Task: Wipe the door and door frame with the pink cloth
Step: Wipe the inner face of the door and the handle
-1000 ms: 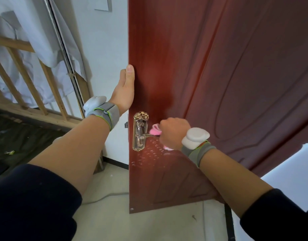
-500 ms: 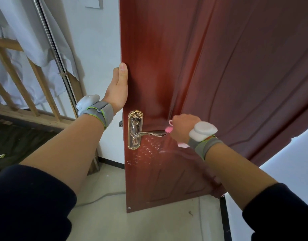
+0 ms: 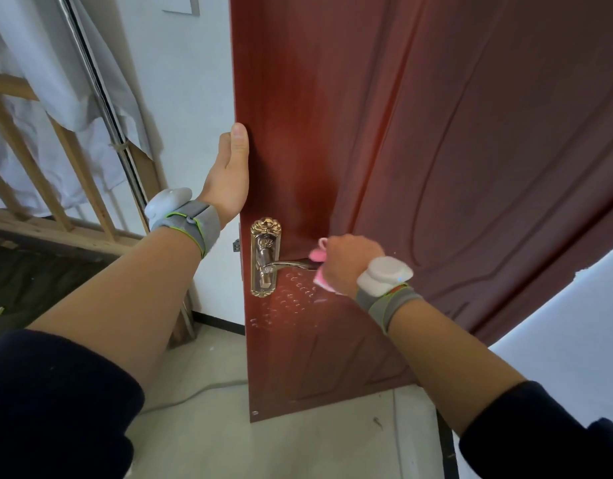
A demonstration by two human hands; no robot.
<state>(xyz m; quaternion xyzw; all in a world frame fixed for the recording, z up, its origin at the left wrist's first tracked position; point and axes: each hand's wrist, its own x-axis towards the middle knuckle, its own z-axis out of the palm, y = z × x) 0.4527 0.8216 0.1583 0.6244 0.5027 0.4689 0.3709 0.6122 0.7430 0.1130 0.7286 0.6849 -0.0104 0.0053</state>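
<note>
While the left hand (image 3: pixel 229 178) steadies the free edge of the door (image 3: pixel 419 150), thumb on the face and the fingers seemingly wrapped behind and out of sight, the right hand (image 3: pixel 350 264) is closed around the pink cloth (image 3: pixel 319 262), which is bunched in the fist and pressed against the panel at the outer end of the lever handle (image 3: pixel 291 263). Only small folds of cloth show above and below the knuckles. Pale smears and droplets (image 3: pixel 291 295) mark the red surface just below the handle, so that patch looks like the work in hand. To do it well, the cloth would be better flattened for a broader contact, swept in overlapping passes across the marks, then run around the brass plate (image 3: pixel 265 257) and along the lever. The bracing grip matters, since a pushed door swings away. The frame is not clearly in view and appears untouched.
</note>
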